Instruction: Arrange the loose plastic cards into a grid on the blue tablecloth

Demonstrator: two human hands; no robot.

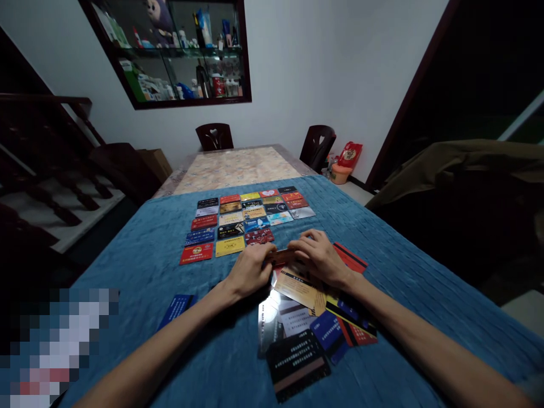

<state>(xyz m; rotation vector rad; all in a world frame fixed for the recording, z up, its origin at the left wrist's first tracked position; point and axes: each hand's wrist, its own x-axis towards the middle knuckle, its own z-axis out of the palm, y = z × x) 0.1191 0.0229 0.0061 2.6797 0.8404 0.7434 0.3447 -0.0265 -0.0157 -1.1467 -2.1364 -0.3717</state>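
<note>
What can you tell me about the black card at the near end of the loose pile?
The black card is rectangular, with a smooth, plastic-looking face. Pale print, too small to read, fills its far part, and a brownish stripe crosses the near part. It lies face-on to the camera, turned askew, its far edge overlapping other loose cards, its near end over the blue cloth. Neither hand touches it.

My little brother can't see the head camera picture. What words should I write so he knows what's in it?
A person's left hand and right hand hold a reddish-brown card over a messy pile of cards on a blue cloth. Farther away, colorful cards lie in rows, and a wall cabinet holds bottles.
</note>
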